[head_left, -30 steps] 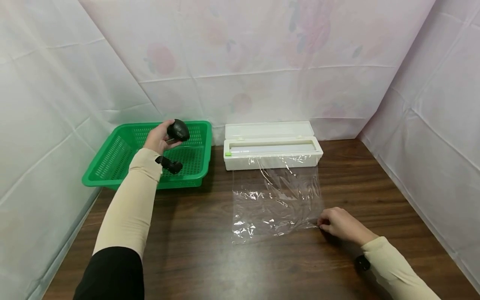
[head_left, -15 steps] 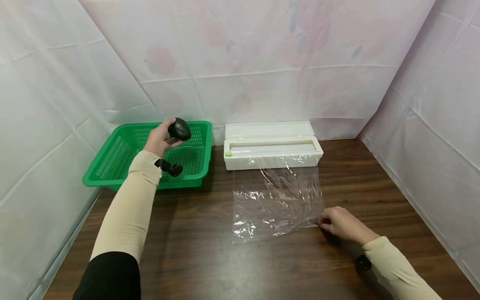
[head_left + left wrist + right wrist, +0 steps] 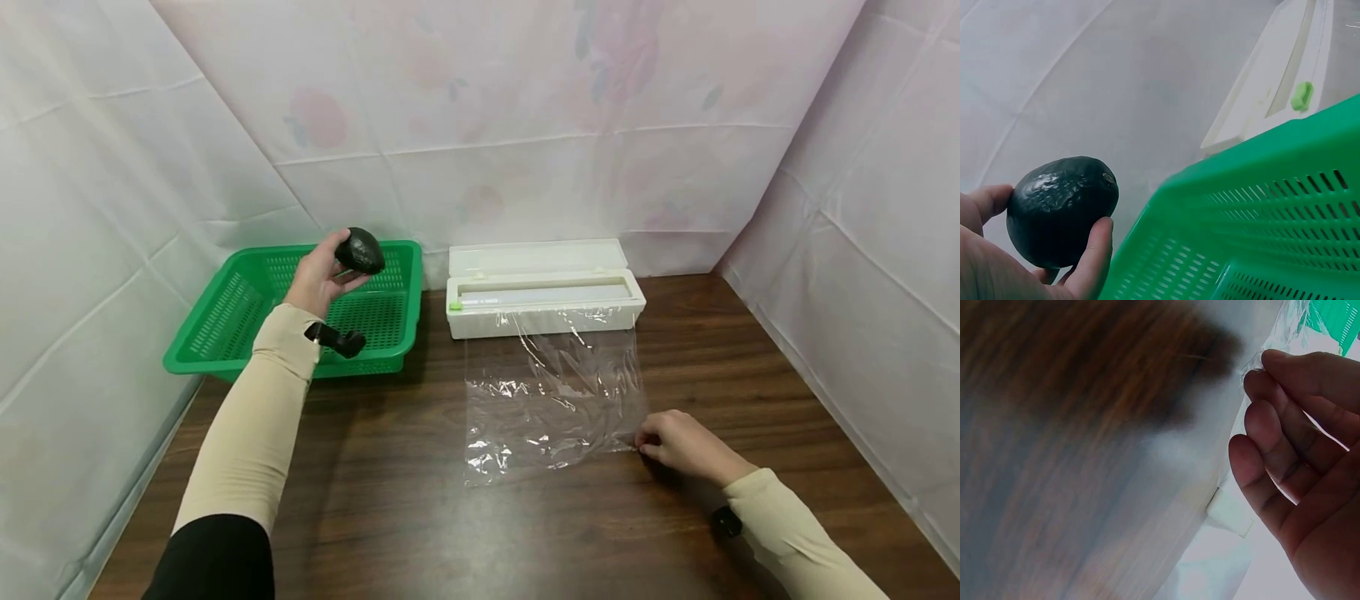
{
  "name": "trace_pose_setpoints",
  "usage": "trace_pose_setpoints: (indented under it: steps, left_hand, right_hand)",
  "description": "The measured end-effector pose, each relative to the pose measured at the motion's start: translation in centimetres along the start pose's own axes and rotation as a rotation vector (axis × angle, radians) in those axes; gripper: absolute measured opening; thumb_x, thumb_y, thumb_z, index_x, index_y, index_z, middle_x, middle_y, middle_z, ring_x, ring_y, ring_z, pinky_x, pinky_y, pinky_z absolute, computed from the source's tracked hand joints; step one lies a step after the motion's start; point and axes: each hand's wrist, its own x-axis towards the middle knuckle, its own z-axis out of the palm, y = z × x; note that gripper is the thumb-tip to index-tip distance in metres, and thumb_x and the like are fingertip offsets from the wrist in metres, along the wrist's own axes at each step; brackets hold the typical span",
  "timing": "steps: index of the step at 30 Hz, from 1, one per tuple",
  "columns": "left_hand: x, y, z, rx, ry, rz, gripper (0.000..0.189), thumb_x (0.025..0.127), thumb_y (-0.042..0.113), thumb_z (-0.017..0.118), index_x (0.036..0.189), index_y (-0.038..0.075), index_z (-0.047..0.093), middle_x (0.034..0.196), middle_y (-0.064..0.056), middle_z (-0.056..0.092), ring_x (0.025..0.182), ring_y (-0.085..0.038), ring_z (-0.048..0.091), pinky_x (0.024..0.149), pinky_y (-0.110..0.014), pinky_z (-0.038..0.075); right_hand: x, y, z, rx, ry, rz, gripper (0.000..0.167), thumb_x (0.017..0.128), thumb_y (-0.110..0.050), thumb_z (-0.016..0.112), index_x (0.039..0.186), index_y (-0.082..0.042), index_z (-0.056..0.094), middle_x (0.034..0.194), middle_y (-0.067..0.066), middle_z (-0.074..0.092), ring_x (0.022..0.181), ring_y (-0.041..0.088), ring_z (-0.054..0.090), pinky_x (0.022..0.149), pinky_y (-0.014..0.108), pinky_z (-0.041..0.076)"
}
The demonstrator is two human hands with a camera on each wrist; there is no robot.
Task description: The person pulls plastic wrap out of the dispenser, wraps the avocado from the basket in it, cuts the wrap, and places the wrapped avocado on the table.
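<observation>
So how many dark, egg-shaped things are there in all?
1: the dark egg-shaped thing held in the left hand, near the green basket. Part of the basket is hidden, so there may be others.

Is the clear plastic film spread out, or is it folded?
Spread out, though wrinkled: the film extends from the white box as a wide sheet, the right hand pinching one corner.

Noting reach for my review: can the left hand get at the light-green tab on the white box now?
Probably not freely: the left hand grips the dark fruit, though nothing seems to block the light-green tab.
</observation>
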Motion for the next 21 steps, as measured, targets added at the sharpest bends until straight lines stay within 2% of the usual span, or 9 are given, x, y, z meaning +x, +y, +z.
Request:
trace_pose_setpoints:
  steps: [6,12,21]
  left_hand:
    - [-0.7,0.2,0.0,-0.003,-0.029,0.011,0.071,0.089,0.036,0.069,0.149,0.035,0.032,0.160,-0.003,0.026,0.143,-0.025,0.037,0.110,-0.038,0.042]
    - [-1.4,0.5,0.6,-0.020,-0.052,0.023,0.071,0.086,0.036,0.072,0.147,0.037,0.036,0.159,-0.003,0.028,0.142,-0.027,0.039,0.109,-0.040,0.042]
    - [-2.5,0.5,1.2,-0.039,-0.094,0.041,0.069,0.087,0.034,0.072,0.146,0.038,0.036,0.160,-0.003,0.027,0.144,-0.028,0.036,0.112,-0.042,0.039]
  right_hand:
    - [0.1,-0.2,-0.2,0.002,-0.021,0.022,0.015,0.080,-0.002,0.073,0.073,-0.015,0.070,0.072,-0.009,0.066,0.067,0.001,0.058,0.059,0.024,0.049]
    - [0.1,-0.4,-0.4,-0.002,-0.019,0.010,0.016,0.080,-0.003,0.074,0.072,-0.015,0.068,0.070,-0.009,0.065,0.065,0.001,0.057,0.058,0.025,0.048]
    - [0.0,-0.4,-0.1,0.008,-0.017,0.019,0.016,0.079,-0.003,0.074,0.072,-0.016,0.068,0.071,-0.010,0.065,0.066,0.001,0.058,0.059,0.025,0.049]
